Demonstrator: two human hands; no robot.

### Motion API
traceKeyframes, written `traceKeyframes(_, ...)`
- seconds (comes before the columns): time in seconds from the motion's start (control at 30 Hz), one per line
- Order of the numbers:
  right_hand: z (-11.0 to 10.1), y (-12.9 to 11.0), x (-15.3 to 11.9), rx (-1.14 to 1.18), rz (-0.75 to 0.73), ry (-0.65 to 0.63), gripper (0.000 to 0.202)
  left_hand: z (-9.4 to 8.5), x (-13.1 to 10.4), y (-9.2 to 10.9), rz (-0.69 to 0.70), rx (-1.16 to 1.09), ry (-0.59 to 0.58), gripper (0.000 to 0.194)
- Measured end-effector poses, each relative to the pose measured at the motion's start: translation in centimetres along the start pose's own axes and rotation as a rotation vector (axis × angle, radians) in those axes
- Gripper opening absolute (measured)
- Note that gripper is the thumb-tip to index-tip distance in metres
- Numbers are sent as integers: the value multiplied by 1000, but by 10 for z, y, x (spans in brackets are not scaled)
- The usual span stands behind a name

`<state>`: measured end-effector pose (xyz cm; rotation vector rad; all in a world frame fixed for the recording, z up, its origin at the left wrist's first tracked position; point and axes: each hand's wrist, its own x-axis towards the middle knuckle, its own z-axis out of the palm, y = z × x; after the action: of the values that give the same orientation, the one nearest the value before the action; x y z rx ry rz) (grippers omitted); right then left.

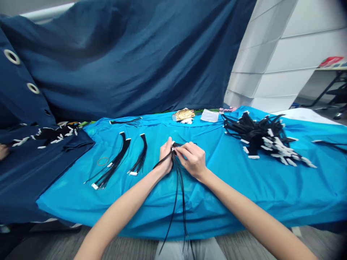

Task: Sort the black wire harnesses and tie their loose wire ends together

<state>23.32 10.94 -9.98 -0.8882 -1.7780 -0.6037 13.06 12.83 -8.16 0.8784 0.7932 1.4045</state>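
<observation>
Between my hands is a black wire harness point(179, 187), its loose wires hanging down past the table's front edge. My left hand point(166, 157) is closed around its upper end, where a little of a white connector shows. Thumb and fingers of my right hand point(193, 159) pinch at the same spot, on the wires by the connector; the exact contact is too small to make out. To the left on the blue cloth lie a black harness with white connectors point(118, 164) and a shorter harness point(141, 155).
A large heap of black harnesses point(260, 133) lies at the right. Toward the back are a gold wrapper point(183, 115), a white paper piece point(209, 115) and another harness point(126, 121). A rubber band point(103, 161) lies left. Another person's hand point(3, 151) shows at the far left edge.
</observation>
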Motion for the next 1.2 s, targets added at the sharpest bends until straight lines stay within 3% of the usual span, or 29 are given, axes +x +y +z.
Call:
traceKeyframes(0.53,2,0,-2,14,12,-28,16,-5,0,-5,102,58,-50,31)
traceKeyframes(0.83,0,5,3,64,-43,-97,20,-5,5,3,-11,-58,1,29)
traceKeyframes(1.0,-9,10,8,81,-126,-122,16,-16,19,14,-189,-187,109,24)
traceKeyframes(1.2,-14,23,7,23,-125,-259,22,-18,24,29,-202,-394,221,29)
